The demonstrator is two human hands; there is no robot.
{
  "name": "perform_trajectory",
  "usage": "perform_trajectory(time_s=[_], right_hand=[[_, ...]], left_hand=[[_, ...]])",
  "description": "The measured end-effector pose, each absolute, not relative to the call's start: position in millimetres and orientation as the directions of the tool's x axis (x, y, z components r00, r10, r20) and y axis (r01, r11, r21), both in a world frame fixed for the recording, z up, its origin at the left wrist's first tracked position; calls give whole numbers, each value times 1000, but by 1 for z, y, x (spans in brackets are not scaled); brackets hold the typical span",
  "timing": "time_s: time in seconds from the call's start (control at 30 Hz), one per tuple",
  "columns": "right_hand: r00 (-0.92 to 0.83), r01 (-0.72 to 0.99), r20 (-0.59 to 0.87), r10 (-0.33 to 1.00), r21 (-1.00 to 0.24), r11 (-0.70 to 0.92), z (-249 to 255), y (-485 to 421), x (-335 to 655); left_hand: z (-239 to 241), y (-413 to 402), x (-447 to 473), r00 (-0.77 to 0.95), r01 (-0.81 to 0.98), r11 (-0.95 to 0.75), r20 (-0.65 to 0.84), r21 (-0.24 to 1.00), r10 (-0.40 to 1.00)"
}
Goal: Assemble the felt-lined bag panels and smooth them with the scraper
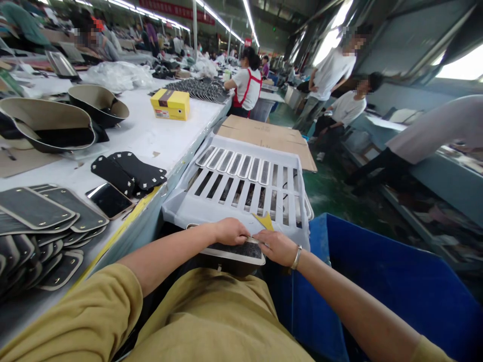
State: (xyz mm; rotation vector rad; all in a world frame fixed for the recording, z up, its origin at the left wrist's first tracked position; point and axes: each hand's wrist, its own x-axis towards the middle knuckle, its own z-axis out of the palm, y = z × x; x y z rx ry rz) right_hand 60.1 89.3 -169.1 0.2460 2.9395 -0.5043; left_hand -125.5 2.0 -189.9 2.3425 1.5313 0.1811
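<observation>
A dark flat panel with pale edging (230, 251) lies in front of my lap. Both hands meet at its far right part. My left hand (233, 231) is closed, its fingertips pinching at the pale edging. Beside it, my right hand (277, 247) is also closed, thumb and fingers pinched on the same edge; a bracelet circles that wrist. The fingertips partly hide the edge. Just beyond the right hand, a yellow pointed piece (266, 221) rests on the pale cloth-covered slatted rack (181, 208). Several narrow dark strips with white borders (236, 165) lie in a row on the rack.
Left, the table (143, 113) bears stacked dark panels (37, 208), black pieces (139, 173), a phone (109, 199), a yellow box (170, 104) and curved bag bodies (49, 125). A blue bin (377, 271) stands right. Cardboard (264, 136) lies behind the rack; people are nearby.
</observation>
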Motion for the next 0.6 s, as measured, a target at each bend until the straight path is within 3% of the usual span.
perform_trajectory(time_s=[0.1,0.23,0.33,0.5,0.6], right_hand=[[-984,172,-105,141,-406,898,-177,90,63],[-980,189,-125,152,-379,906,-179,89,66],[-971,206,-179,159,-286,936,-175,84,66],[-938,216,-282,202,-18,976,-173,65,62],[-925,245,-295,240,21,969,-171,57,54]], left_hand=[[-192,-1,-131,427,854,-373,-80,361,901],[-194,-2,-132,441,856,-385,-97,346,892],[-196,-4,-127,446,860,-392,-107,326,889],[-201,-14,-110,418,873,-361,-120,328,901],[-198,-15,-104,379,882,-315,-132,350,916]])
